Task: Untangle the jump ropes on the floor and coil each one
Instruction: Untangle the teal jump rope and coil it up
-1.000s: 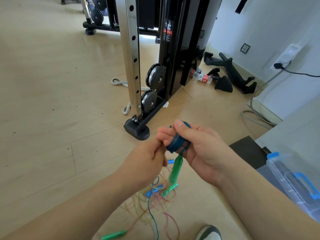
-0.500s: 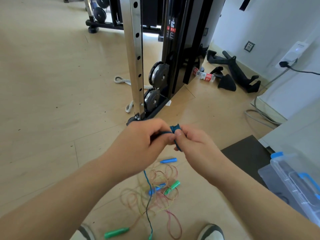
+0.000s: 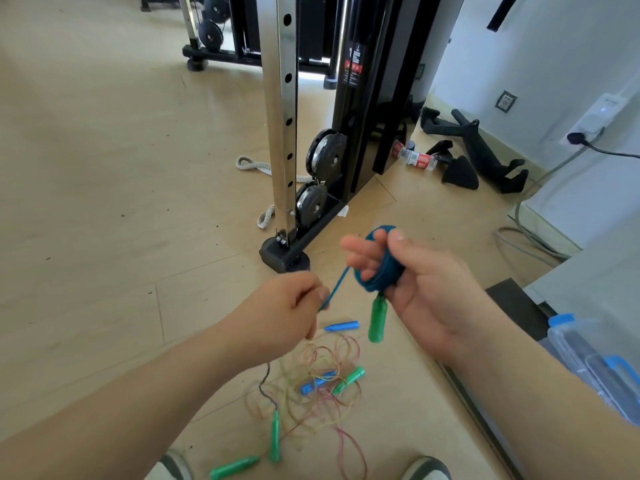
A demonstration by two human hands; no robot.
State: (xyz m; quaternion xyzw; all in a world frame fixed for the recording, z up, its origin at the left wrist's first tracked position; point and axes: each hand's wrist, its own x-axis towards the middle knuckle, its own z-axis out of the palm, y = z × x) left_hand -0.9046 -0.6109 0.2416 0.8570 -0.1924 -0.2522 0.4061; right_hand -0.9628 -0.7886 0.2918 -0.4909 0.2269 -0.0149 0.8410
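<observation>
Blue jump rope wound into a tight coil, held up above the floor, wrapped around the fingers of the right hand and pinned there by the thumb, so that grip is clenched on the coil. Green handle dangling straight down from the coil's underside, just below the palm. One loose strand running out of the coil, down and to the left, taut, into the left hand, pinched between its thumb and fingertips; that grip grasping the strand, a short way from the coil. Same strand emerging darker beneath the left wrist and dropping to a second green handle lying on the wooden floor. Below and between both hands, a tangle of thin pink and yellow ropes spread on the floor, with two blue handles and a green handle in it, one more green handle at the near edge. Shoe tips at the bottom. Farther off, a steel and black gym machine frame standing on the floor, a white braided rope behind its post. At the right, a clear storage box with a blue latch.
</observation>
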